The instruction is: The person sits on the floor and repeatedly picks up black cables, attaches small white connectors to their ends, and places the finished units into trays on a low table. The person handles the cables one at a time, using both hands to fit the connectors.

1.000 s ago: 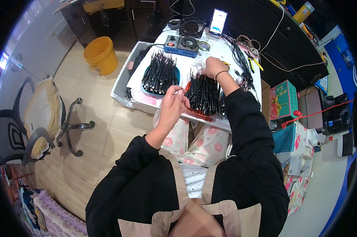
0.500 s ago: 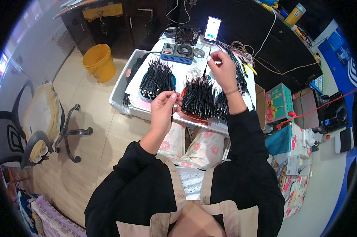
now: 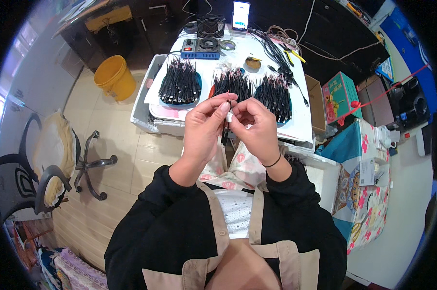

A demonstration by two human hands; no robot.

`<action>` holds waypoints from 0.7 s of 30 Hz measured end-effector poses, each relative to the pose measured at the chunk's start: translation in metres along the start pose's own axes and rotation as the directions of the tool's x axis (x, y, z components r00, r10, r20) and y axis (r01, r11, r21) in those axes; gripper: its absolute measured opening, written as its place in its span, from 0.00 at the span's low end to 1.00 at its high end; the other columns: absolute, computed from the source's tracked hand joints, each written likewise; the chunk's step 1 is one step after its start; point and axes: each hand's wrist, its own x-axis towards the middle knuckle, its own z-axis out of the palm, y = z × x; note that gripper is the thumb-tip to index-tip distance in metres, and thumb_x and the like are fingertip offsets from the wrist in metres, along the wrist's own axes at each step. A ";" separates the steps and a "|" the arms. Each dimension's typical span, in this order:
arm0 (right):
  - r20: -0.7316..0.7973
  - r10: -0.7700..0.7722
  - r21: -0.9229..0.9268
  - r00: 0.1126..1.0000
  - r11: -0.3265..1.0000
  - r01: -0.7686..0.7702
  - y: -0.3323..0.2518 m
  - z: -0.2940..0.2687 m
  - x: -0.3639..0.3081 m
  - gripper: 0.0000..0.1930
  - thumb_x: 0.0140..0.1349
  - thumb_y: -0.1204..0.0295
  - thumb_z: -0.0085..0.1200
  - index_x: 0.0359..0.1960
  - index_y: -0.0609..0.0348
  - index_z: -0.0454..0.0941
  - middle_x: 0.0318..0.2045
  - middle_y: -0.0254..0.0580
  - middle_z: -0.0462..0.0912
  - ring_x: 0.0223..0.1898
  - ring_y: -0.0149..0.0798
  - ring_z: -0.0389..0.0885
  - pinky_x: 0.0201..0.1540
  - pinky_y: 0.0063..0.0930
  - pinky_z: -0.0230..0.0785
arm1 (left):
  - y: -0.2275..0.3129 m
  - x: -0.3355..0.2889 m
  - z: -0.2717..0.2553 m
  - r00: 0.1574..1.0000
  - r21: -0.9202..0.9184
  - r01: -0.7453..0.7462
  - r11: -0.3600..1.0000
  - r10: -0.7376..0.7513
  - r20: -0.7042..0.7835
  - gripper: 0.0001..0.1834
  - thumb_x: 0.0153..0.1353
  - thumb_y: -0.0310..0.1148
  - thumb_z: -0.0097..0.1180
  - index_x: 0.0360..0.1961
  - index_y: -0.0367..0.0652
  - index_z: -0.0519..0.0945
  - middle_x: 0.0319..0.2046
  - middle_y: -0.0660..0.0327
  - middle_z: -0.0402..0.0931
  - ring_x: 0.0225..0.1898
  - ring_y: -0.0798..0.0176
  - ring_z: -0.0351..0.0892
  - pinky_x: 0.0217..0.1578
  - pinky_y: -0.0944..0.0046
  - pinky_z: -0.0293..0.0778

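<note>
Close in front of me, at the near table edge, my left hand (image 3: 205, 126) and my right hand (image 3: 256, 126) meet fingertip to fingertip. Between them is a short black cable (image 3: 225, 136), its thin pinkish wire ends pointing up past the left fingertips. My left hand is closed on this cable. My right fingers pinch a small white piece (image 3: 229, 117) against it; its kind is unclear. Beyond the hands lie three piles of similar cables: a left pile (image 3: 179, 83) in a blue tray, a middle pile (image 3: 232, 81) partly hidden by my hands, and a right pile (image 3: 275, 96).
On the white table (image 3: 299, 113) stand a blue metal device (image 3: 199, 53), a black fan (image 3: 210, 26), a lit phone (image 3: 240, 15) and yellow-handled pliers (image 3: 289, 57). Loose black cables (image 3: 276, 50) lie at the back right. A yellow bucket (image 3: 114, 77) and a swivel chair (image 3: 59, 159) are left.
My right hand has come back from the far side of the table toward my body. Both hands, apart before, now meet at the cable. The view has shifted slightly.
</note>
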 end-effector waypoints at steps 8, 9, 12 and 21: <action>-0.026 -0.084 -0.093 0.996 0.992 0.082 -0.015 -0.033 -0.005 0.06 0.56 0.81 0.60 0.35 0.64 0.78 0.32 0.33 0.77 0.30 0.24 0.77 0.32 0.15 0.69 | -0.003 -0.012 0.004 0.997 0.121 -0.018 0.992 0.010 0.071 0.07 0.65 0.26 0.56 0.41 0.34 0.80 0.36 0.58 0.82 0.36 0.71 0.81 0.32 0.74 0.74; -0.017 -0.101 -0.087 0.995 0.991 0.099 -0.017 -0.035 -0.004 0.05 0.56 0.81 0.60 0.35 0.64 0.78 0.32 0.33 0.77 0.30 0.23 0.76 0.32 0.15 0.69 | -0.004 -0.013 0.004 0.997 0.132 -0.011 0.991 0.000 0.083 0.07 0.65 0.27 0.56 0.40 0.35 0.80 0.34 0.59 0.82 0.35 0.71 0.81 0.31 0.75 0.73; 0.080 -0.092 -0.143 0.992 0.984 0.103 -0.017 -0.041 -0.004 0.05 0.57 0.81 0.59 0.35 0.64 0.79 0.33 0.34 0.77 0.31 0.23 0.77 0.33 0.16 0.69 | -0.004 -0.015 0.004 0.993 0.237 -0.028 0.971 -0.001 0.122 0.07 0.64 0.27 0.56 0.40 0.35 0.79 0.31 0.61 0.82 0.29 0.73 0.78 0.28 0.76 0.70; 0.147 0.067 0.583 0.987 0.800 -0.141 0.002 -0.031 -0.013 0.06 0.60 0.78 0.59 0.37 0.63 0.76 0.34 0.32 0.76 0.34 0.24 0.77 0.40 0.17 0.70 | 0.000 -0.020 0.003 0.923 -0.116 0.316 0.941 -0.277 0.267 0.07 0.67 0.28 0.52 0.37 0.35 0.79 0.28 0.58 0.79 0.20 0.75 0.64 0.23 0.75 0.61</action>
